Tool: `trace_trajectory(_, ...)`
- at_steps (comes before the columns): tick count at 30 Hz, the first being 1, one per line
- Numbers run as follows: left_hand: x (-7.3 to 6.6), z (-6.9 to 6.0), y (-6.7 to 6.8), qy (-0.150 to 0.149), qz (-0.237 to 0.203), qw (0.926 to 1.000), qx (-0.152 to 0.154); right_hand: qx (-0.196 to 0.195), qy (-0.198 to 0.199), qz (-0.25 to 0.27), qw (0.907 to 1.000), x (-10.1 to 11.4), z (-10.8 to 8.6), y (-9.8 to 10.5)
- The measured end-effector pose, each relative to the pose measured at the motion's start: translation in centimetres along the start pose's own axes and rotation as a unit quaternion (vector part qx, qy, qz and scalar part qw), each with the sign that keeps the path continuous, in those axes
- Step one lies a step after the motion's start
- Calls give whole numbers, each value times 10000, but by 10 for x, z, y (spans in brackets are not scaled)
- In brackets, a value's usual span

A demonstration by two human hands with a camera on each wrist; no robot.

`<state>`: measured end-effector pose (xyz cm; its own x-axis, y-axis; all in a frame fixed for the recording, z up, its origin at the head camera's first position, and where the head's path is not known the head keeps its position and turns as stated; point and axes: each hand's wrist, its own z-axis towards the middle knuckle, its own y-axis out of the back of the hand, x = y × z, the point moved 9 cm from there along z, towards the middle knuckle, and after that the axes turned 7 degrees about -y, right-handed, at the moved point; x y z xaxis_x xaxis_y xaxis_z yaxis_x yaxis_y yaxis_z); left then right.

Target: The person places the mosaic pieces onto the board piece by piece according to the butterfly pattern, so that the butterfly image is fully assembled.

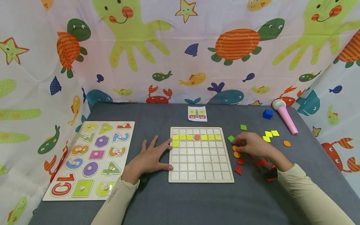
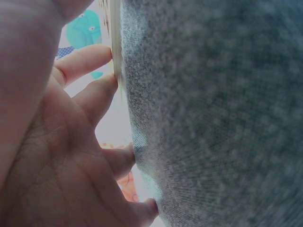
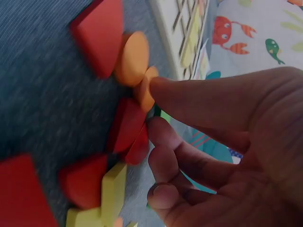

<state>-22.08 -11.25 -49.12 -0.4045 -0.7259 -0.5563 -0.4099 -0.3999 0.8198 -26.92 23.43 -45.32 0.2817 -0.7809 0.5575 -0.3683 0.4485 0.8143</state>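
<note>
Orange disc (image 3: 145,96) part-hidden by thumb (image 3: 203,99); right fingers (image 3: 163,163) bent, hold unclear; left fingers (image 1: 164,146) spread against board (image 1: 201,159).

I record the right hand (image 3: 260,161) with bent fingers, thumb tip at an orange disc (image 3: 146,92); firm contact I cannot confirm. A second orange disc (image 3: 132,59) adjoins. Red pieces (image 3: 125,125) and yellow pieces (image 3: 113,189) lie nearby on dark cloth (image 3: 38,109); a gridded board (image 3: 166,35) lies beyond.

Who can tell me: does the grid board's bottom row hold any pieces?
No, in the head view the bottom row of the wooden grid board is bare, while yellow pieces lie farther up.
</note>
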Motion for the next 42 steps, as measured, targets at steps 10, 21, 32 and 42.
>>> trace_trajectory(10, 2, 1, -2, -8, -39, 10000, 1, -24, 426, -340, 9985, 3, 0, -1)
trace_trajectory(21, 2, 0, -2, -31, -29, 10000, -33, -682, -99, 278, 9972, 16, 18, 1)
trace_trajectory(32, 4, 0, -2, -49, 32, 10000, -25, -322, 420, 932, 9942, 67, 52, -32)
trace_trajectory(42, 1, 1, -1, -15, 32, 10000, 16, 15, 995, 817, 9917, 114, 76, -56)
